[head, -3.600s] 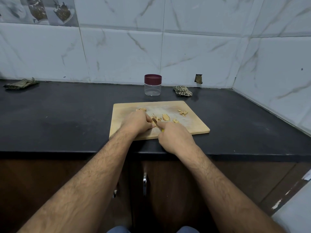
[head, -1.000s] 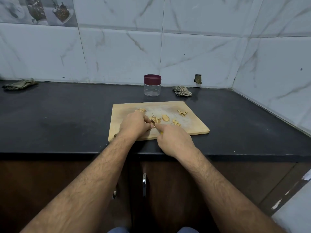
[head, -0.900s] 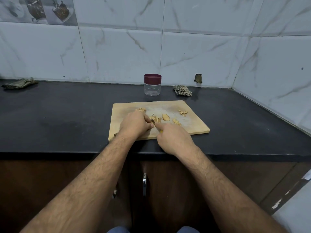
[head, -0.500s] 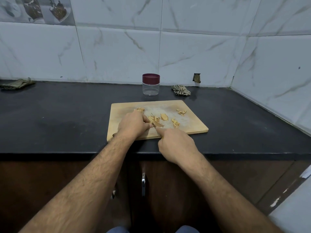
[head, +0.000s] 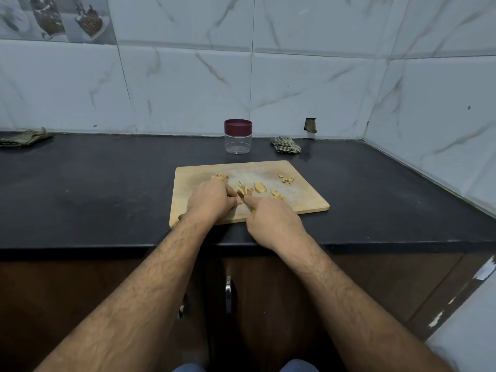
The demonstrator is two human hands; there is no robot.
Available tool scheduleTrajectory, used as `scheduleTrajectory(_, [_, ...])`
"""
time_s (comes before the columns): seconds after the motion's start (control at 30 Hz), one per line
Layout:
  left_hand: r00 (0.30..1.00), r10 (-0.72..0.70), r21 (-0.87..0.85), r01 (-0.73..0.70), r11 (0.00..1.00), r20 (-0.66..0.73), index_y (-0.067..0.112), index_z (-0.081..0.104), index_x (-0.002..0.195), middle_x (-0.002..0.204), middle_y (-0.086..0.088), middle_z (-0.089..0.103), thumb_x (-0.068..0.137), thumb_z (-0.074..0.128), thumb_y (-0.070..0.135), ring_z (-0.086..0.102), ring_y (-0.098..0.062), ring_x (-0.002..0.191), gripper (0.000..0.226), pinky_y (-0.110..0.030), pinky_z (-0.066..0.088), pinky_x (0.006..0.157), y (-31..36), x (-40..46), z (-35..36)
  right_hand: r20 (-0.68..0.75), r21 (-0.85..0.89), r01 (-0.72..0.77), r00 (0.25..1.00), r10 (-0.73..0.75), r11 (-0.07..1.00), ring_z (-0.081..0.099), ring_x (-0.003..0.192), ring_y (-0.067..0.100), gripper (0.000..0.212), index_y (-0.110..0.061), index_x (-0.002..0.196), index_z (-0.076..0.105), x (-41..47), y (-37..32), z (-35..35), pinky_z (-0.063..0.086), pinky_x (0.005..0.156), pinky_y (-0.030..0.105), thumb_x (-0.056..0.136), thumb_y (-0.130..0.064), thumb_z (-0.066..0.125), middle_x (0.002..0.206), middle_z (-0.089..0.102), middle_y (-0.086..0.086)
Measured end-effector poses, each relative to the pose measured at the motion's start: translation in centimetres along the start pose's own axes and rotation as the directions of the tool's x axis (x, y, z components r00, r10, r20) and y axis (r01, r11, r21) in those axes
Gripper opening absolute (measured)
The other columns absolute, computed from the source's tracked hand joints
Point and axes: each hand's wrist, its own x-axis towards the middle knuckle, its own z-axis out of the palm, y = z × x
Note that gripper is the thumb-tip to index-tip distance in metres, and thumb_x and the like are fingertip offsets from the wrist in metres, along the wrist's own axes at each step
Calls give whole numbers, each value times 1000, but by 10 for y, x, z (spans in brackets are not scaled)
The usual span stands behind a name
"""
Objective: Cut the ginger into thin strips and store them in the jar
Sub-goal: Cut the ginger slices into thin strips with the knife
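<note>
I stand at a black kitchen counter set against pale marble-patterned wall tiles, with dark wooden cabinet doors below its front edge. Everything here is placed relative to the wooden cutting board, which lies on the counter straight ahead of me.

Nearest me, both bare forearms reach forward onto the board's near half. My left hand is curled, knuckles up, over the ginger piece I am cutting; the piece itself is hidden under my fingers, which I judge are tucked back to keep them clear of the blade. My right hand is closed around a knife, index finger stretched along its spine, probably for control on fine cuts. Only a short length of blade and a speck of yellow handle show between my hands.

Just beyond my hands, around the board's middle, lie pale cut ginger strips and one larger ginger slice. Small heaps of scraps sit toward the board's far corners.

Behind the board's far edge stands the clear jar, upright, empty-looking, its maroon lid on. It waits within reach; no ginger has gone in. Beside it, to the right, lies a crumpled checked cloth; another cloth lies far left of the board.
</note>
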Motion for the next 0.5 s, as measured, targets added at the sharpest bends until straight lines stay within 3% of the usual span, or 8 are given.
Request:
scheduleTrajectory(0.4, [1000,25,13,-25,1000,4,34,76,103,108,8,73,89,68,39,63,-17,103,16,-32,53,82,-1,-1,0,8,-53,38,999,-38,998,52,124,25,53,-34,146,43,7,-1,4,48,96,39,96,-15,43,137,57,4])
scheduleTrajectory(0.5, [1000,23,14,-24,1000,8,34,77,102,108,8,73,90,68,38,62,-17,105,15,-33,53,84,0,-2,-1,28,-67,44,999,-42,997,52,122,25,51,-35,144,45,12,-4,3,44,87,34,97,-16,43,136,56,3])
